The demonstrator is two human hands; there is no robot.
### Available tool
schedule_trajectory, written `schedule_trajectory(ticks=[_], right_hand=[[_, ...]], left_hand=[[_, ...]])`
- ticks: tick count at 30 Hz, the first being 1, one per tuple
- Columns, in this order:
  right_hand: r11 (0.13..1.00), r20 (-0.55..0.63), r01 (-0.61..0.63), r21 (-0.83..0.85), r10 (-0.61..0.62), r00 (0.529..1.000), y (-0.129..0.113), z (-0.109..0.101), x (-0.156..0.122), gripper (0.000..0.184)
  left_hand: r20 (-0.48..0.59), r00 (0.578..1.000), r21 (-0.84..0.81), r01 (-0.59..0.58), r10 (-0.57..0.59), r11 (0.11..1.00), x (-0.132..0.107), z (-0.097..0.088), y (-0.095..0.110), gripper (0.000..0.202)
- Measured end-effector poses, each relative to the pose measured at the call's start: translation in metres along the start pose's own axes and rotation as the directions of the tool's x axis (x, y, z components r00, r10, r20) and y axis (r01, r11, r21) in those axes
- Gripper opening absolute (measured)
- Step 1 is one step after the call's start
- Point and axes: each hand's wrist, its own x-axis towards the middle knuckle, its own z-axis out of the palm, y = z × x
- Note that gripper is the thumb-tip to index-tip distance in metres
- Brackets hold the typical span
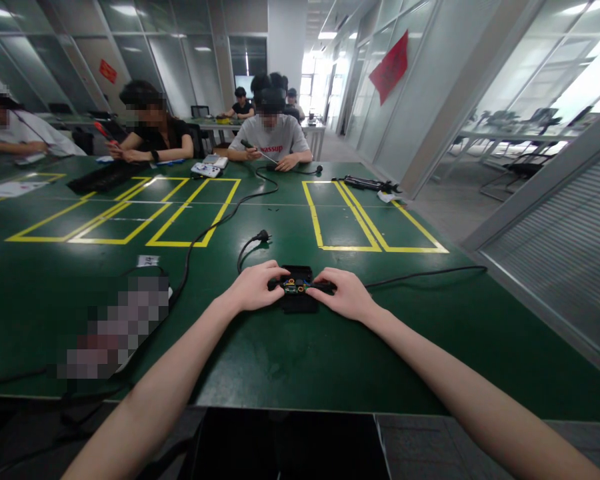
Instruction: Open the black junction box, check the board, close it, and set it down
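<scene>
A small black box-shaped device [299,303] lies on the green table [290,360] in front of me. On top of it sits a little part with green and yellow pieces [295,287]. My left hand [254,287] is closed, with its fingertips pinched on the left end of that part. My right hand [347,294] is closed too and grips a dark piece at the right end. A black cable [425,273] runs off to the right from under my right hand.
A black plug [263,236] with its cord lies just behind the device, and a longer cable curves left. Yellow tape rectangles [360,220] mark the table. A black tool [367,183] lies at the far right. Several people sit working at the far side.
</scene>
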Motion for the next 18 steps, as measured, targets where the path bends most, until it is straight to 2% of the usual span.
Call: schedule_trajectory(ticks=[4, 8, 11, 14, 18], right_hand=[[1.000, 0.017, 0.019, 0.012, -0.019, 1.000, 0.005, -0.005, 0.002, 0.015], [0.999, -0.006, -0.027, -0.028, 0.027, 1.000, 0.009, -0.008, 0.002, 0.026], [1.000, -0.021, -0.004, -0.011, 0.003, 1.000, 0.009, -0.011, 0.001, 0.031], [0.995, -0.036, 0.090, 0.033, -0.089, 0.995, 0.010, -0.014, -0.002, 0.033], [0.970, -0.018, 0.212, 0.119, -0.212, 0.977, 0.012, -0.017, -0.005, 0.030]], left_hand=[[-0.057, 0.998, -0.017, 0.020, -0.021, 1.000, 0.001, -0.003, 0.001, 0.030], [-0.125, 0.990, -0.096, 0.052, -0.064, 0.994, 0.002, -0.005, 0.004, 0.008], [-0.145, 0.986, -0.247, 0.040, -0.078, 0.968, 0.001, -0.005, 0.009, 0.003], [-0.112, 0.988, -0.419, 0.054, -0.110, 0.906, 0.000, -0.006, 0.013, 0.004], [0.017, 0.990, -0.530, 0.129, -0.142, 0.838, -0.002, -0.006, 0.016, 0.006]])
